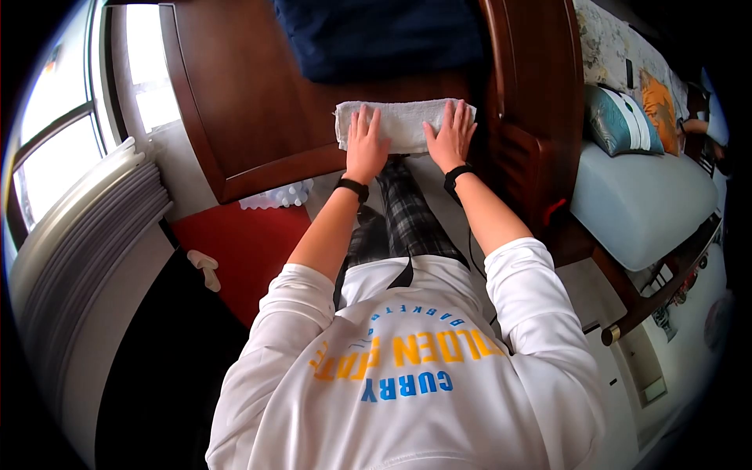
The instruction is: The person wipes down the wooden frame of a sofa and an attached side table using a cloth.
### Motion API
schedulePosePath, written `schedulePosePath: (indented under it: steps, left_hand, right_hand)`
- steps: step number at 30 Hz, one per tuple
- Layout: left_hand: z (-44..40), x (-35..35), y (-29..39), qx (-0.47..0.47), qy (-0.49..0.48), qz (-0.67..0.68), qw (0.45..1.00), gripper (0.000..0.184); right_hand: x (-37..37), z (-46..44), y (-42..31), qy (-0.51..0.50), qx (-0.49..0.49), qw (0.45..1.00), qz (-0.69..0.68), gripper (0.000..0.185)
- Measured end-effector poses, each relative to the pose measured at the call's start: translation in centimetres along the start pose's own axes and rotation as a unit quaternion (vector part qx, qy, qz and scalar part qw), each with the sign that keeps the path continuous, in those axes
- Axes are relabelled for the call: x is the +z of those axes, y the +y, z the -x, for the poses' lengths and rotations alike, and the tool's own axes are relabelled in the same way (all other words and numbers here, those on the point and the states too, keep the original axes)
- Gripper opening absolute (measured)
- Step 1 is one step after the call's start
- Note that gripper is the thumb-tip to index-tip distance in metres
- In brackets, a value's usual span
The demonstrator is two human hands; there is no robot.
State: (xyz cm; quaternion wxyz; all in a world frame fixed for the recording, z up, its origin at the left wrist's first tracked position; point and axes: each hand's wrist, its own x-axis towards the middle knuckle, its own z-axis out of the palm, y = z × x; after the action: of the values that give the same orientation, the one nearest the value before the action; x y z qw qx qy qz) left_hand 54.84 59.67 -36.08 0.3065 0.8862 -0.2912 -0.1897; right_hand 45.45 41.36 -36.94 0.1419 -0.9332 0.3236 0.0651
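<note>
White folded cloth [407,141] beneath flat, open hands [366,149] [450,142] on brown wooden surface [251,94].

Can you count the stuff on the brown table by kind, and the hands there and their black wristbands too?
Hands: 2, left hand and right hand
Black wristbands: 2, left one and right one
White cloth: 1
Dark blue cloth: 1
Total: 6

Saw the dark blue cloth [384,39] only partly, cut off by the top edge. Could not see the white towel [405,129] beneath the left hand [366,147] and right hand [450,139], nor make out the blurred person [716,125] at far right.
</note>
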Motion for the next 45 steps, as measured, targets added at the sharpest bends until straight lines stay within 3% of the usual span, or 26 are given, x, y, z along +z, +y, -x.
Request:
schedulePosePath:
  steps: [2,6,12,16,23,34,45]
  left_hand:
    - [-0.4,-0.4,-0.6,-0.002,-0.011,-0.017,1.000,0.068]
    - [-0.2,-1.2,-2.1,-0.015,-0.023,-0.053,0.998,0.071]
    - [3.4,-3.2,-6.0,-0.089,0.004,-0.071,0.993,0.066]
    - [6.3,-4.2,-9.0,-0.163,0.039,-0.035,0.985,0.071]
    - [10.9,-7.7,-14.8,-0.166,0.047,-0.120,0.978,0.074]
    - [15.5,-14.5,-23.9,-0.209,0.060,-0.103,0.971,0.079]
    - [14.5,-14.3,-23.9,-0.237,0.044,-0.093,0.966,0.082]
  right_hand:
    - [0.8,-0.1,-0.3,-0.009,-0.013,0.999,0.029,0.084]
    - [2.3,-0.5,-1.9,0.013,-0.057,0.998,0.024,0.089]
    - [4.7,0.5,-7.2,0.012,-0.110,0.993,0.047,0.087]
    - [5.7,1.8,-10.9,-0.010,-0.149,0.987,0.058,0.086]
    - [8.2,4.8,-17.8,-0.001,-0.180,0.983,0.040,0.085]
    - [11.7,7.1,-30.1,-0.053,-0.267,0.962,0.031,0.088]
    - [11.1,5.5,-30.2,-0.067,-0.284,0.956,0.011,0.084]
